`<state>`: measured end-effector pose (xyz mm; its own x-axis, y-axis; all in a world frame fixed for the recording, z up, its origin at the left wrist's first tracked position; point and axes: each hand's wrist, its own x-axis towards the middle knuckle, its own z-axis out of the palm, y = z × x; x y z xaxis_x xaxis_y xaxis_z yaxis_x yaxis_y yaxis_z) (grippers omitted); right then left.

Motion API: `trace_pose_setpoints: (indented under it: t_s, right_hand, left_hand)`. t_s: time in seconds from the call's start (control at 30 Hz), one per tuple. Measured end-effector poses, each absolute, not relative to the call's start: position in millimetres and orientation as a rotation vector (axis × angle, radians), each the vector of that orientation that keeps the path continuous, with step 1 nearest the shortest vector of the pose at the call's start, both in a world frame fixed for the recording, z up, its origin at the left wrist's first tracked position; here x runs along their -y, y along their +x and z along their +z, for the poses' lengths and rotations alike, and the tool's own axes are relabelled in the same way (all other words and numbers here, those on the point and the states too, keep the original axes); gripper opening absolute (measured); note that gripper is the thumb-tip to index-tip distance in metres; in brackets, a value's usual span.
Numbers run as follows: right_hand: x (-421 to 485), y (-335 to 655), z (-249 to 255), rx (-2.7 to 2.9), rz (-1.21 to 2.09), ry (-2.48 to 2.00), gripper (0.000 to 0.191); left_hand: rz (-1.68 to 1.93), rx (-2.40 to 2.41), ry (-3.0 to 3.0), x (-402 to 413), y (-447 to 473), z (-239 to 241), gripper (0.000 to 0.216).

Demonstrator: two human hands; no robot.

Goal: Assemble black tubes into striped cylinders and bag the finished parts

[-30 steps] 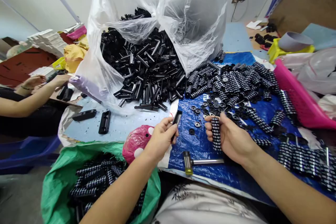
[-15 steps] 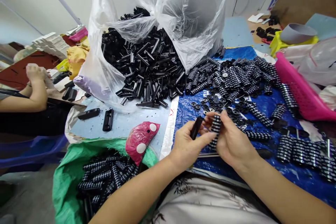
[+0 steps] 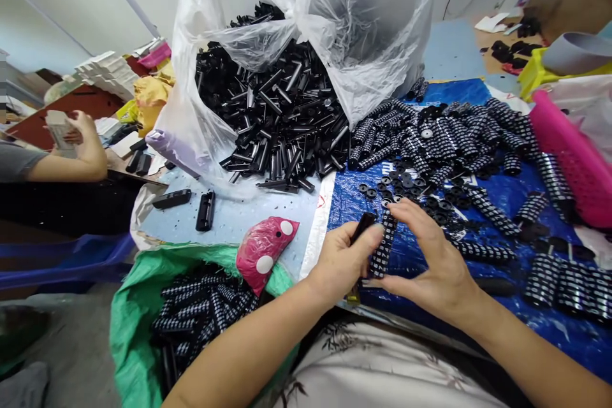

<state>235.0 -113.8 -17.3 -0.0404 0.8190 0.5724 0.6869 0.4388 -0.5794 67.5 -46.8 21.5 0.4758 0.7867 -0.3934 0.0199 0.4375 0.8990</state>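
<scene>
Left hand (image 3: 338, 262): am gripping black plastic piece (image 3: 363, 227), thumb lying against white-marked roller (image 3: 383, 251). Right hand (image 3: 436, 271): am holding fingers spread, ungripped, around roller's ends; contact unclear. Roller is leaning between hands, above blue sheet (image 3: 345, 203).

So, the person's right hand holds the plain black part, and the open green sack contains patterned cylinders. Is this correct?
Not quite: the head view shows the left hand, not the right hand, holding the plain black part. The open green sack does contain patterned cylinders.
</scene>
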Motion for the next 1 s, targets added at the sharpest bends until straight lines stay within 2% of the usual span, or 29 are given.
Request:
trace_pose_setpoints:
  t_s: [0.1, 0.23, 0.43, 0.57, 0.67, 0.83, 0.9, 1.0]
  right_hand:
    - [116.5, 227.7, -11.7, 1.731, 0.213, -1.33, 0.097]
    - [118.6, 222.4, -10.1, 1.711, 0.206, -1.303, 0.095]
    - [120.4, 227.5, -13.8, 1.75, 0.104, -1.319, 0.089]
    - [122.4, 228.6, -16.2, 1.826, 0.154, -1.36, 0.086]
    - [121.7, 225.3, -17.9, 1.82, 0.175, -1.404, 0.085]
    - [132.3, 229.3, -27.8, 1.858, 0.199, -1.435, 0.099]
    - [143.9, 238.9, -36.7, 1.934, 0.161, -1.465, 0.08]
    - [159.8, 253.9, -47.7, 2.049, 0.139, -1.498, 0.03]
  left_hand:
    - [0.712, -0.998, 0.905, 49.4, 74.1, 14.5, 0.057]
    - [0.74, -0.904, 0.736, 53.2, 79.9, 16.5, 0.048]
    - [0.54, -0.815, 0.611, 43.6, 69.2, 32.0, 0.05]
    - [0.38, -0.798, 0.605, 36.5, 59.8, 30.8, 0.05]
    - [0.389, -0.764, 0.57, 38.6, 61.1, 25.3, 0.047]
    - [0.551, -0.859, 0.614, 36.2, 61.6, 10.4, 0.049]
    - [0.673, -0.934, 0.796, 27.5, 52.1, 2.6, 0.044]
    - [0.753, -1.05, 1.311, 11.1, 29.3, -5.8, 0.025]
